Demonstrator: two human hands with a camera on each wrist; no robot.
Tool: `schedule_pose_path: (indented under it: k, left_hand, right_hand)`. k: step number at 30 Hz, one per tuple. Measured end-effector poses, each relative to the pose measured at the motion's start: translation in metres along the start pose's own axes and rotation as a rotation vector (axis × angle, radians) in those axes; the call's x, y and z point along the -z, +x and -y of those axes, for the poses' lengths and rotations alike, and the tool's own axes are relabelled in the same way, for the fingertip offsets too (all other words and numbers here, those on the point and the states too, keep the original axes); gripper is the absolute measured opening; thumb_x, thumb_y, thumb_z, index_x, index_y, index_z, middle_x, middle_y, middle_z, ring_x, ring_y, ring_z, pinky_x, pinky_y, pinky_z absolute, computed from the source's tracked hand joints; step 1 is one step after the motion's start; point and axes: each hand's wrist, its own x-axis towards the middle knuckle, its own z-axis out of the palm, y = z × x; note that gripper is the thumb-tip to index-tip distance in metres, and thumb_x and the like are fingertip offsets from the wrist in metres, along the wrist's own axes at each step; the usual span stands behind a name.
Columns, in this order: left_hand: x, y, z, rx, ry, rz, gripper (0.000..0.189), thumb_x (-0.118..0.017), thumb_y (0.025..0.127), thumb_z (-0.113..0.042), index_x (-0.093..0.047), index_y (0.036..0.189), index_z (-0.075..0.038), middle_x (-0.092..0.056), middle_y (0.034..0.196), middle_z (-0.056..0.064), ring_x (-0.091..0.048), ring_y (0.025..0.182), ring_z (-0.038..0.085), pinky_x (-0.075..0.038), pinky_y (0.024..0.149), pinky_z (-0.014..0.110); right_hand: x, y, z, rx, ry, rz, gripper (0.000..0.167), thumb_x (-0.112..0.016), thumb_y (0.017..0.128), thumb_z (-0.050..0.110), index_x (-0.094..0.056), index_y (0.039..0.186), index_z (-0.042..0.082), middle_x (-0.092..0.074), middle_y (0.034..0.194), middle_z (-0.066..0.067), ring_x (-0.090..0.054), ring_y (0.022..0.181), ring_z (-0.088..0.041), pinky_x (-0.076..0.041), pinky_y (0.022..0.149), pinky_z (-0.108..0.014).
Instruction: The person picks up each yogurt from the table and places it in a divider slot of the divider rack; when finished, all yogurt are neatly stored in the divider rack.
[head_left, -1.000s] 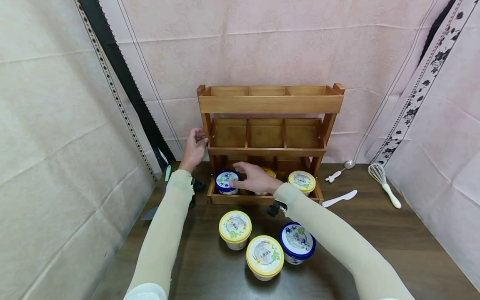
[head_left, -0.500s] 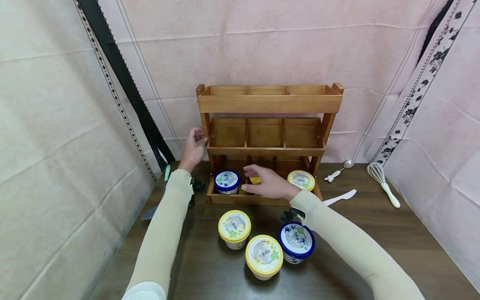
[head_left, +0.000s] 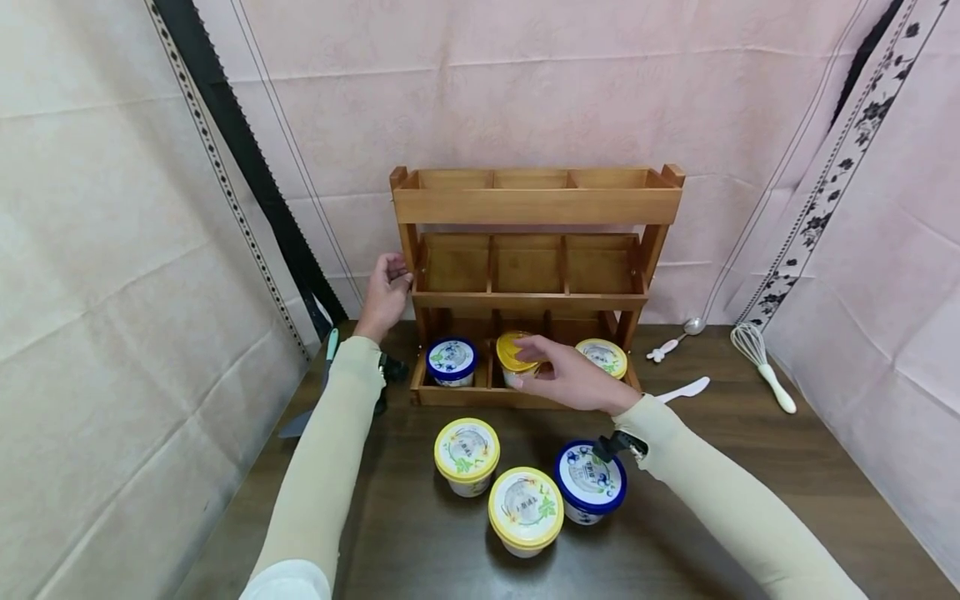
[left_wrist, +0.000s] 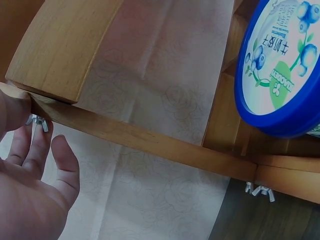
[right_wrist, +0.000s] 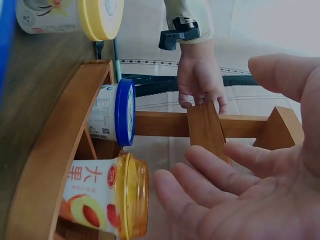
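Observation:
A three-tier wooden rack (head_left: 529, 298) stands at the back of the table. My left hand (head_left: 384, 296) holds its left upright beside the middle tier, fingers near a wing nut (left_wrist: 38, 122) in the left wrist view. My right hand (head_left: 573, 377) is in front of the bottom tier, fingers spread and thumb apart, nothing in its grasp. Just beyond its fingertips sits a tub with a translucent amber lid (right_wrist: 132, 195) and peach pictures, in the middle compartment. A blue-lidded tub (head_left: 452, 362) fills the left compartment; a yellow-lidded tub (head_left: 602, 357), partly behind the right hand, is at the right.
In front of the rack stand two yellow-lidded tubs (head_left: 467, 450) (head_left: 526, 508) and another blue-lidded tub (head_left: 590, 479). To the right lie a white knife (head_left: 686, 389), a spoon (head_left: 677, 338) and a whisk (head_left: 763, 367). A spatula (head_left: 298, 423) lies left, partly behind the left sleeve.
My right hand has drawn back to the right, away from the blue-lidded tub in the rack, uncovering the amber-lidded tub. The left hand has stayed on the upright.

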Motion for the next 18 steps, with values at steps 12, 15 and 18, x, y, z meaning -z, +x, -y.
schedule_pose_path:
  k: [12,15,18]
  left_hand:
    - [0.000,0.001,0.000,-0.004,0.000,0.004,0.035,-0.055,0.109,-0.010,-0.047,0.143,-0.012,-0.053,0.141,0.012,-0.053,0.133,0.028,-0.042,0.121,0.048]
    - [0.000,0.001,0.001,0.002,0.013,0.006,0.035,-0.055,0.109,-0.010,-0.047,0.143,-0.013,-0.053,0.141,0.012,-0.053,0.134,0.028,-0.042,0.121,0.047]
    - [0.001,0.001,0.002,0.003,0.014,0.004,0.035,-0.055,0.110,-0.011,-0.047,0.144,-0.012,-0.053,0.141,0.012,-0.052,0.134,0.028,-0.042,0.121,0.047]
  right_hand:
    - [0.001,-0.052,-0.018,-0.002,-0.060,-0.057,0.066,-0.076,0.096,0.048,-0.051,0.152,0.024,-0.063,0.148,-0.002,-0.060,0.137,-0.029,-0.052,0.111,-0.058]
    - [-0.001,-0.065,-0.024,-0.005,-0.053,-0.058,0.065,-0.076,0.096,0.047,-0.052,0.151,0.023,-0.062,0.150,-0.005,-0.059,0.139,-0.033,-0.050,0.112,-0.060]
    - [-0.001,-0.076,-0.031,0.002,-0.045,-0.047,0.063,-0.075,0.097,0.046,-0.053,0.151,0.020,-0.061,0.151,-0.007,-0.058,0.140,-0.034,-0.049,0.112,-0.061]
